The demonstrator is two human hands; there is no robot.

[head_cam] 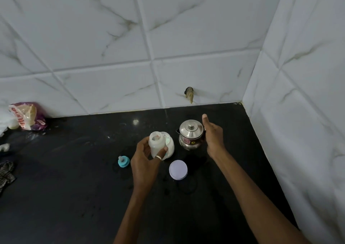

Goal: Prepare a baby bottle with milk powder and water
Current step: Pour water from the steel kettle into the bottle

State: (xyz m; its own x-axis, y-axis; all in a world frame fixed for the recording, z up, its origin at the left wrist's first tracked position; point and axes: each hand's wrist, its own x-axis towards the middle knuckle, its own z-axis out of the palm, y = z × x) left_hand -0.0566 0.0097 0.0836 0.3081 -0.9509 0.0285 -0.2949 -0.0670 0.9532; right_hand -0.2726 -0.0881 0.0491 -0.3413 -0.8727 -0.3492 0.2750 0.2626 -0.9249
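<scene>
Black polished counter [74, 197] fills the lower field and runs back to white marble-patterned wall tiles [112, 38]. A side wall [308, 94] in the same tile closes the right, and the two meet in a corner at about one o'clock. We record a small dark fitting [190, 94] projecting low from the rear wall near twelve o'clock. At centre, the left hand [144, 161] holds the baby bottle [155, 144] off the counter, fingers and thumb curled round its lower body; the bottle is tilted and its neck is uncapped. A white container [170, 147] stands directly behind the bottle, at its three o'clock. The teat [123, 161], in a teal ring, lies on the counter at the hand's nine o'clock. A lavender lid [178, 169] lies flat at the hand's four o'clock, apart from it. A lidded steel pot [190, 134] stands at two o'clock. The right hand [212, 137] is against the pot's right side with the thumb raised. Its fingers are hidden behind the pot, so we cannot tell whether it grips. At the left edge, near ten o'clock, a purple-and-white packet [28, 115] leans at the wall foot, with a striped cloth [6, 171] at nine o'clock. The widest open run of counter lies from six to nine o'clock. Only a narrow strip separates the pot and right forearm from the side wall.
</scene>
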